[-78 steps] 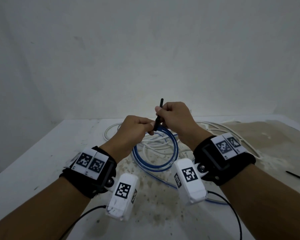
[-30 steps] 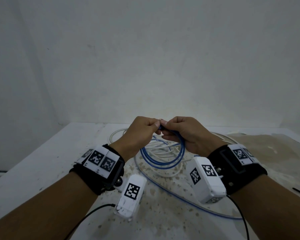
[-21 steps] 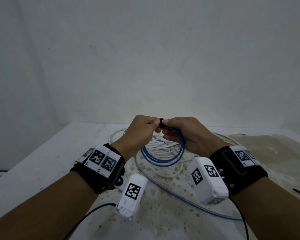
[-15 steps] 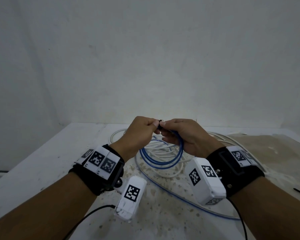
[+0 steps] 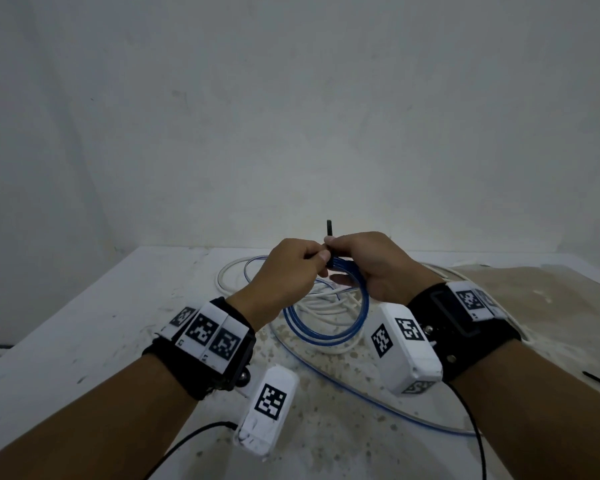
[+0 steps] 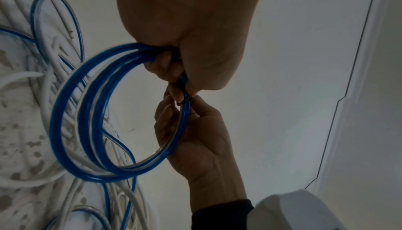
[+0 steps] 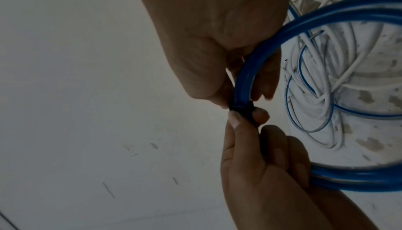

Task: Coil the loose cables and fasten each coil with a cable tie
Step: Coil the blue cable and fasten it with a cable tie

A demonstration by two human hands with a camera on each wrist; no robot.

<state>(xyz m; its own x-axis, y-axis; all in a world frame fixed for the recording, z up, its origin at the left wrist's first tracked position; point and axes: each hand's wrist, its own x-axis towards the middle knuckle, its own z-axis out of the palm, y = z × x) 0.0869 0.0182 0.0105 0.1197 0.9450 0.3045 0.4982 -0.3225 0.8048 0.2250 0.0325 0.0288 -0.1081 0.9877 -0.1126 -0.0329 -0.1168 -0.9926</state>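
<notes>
Cable tie (image 5: 329, 230) mostly hidden between fingertips (image 5: 321, 259) (only its tail shows).

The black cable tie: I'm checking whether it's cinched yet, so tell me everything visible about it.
The black cable tie is a thin, dark, plastic-looking strap. It wraps as a band round the bunched strands at the top of the blue cable coil. Its free tail stands upright above the knuckles. The left hand and the right hand pinch the coil on either side of it. Whether it is fully tight cannot be told.
</notes>
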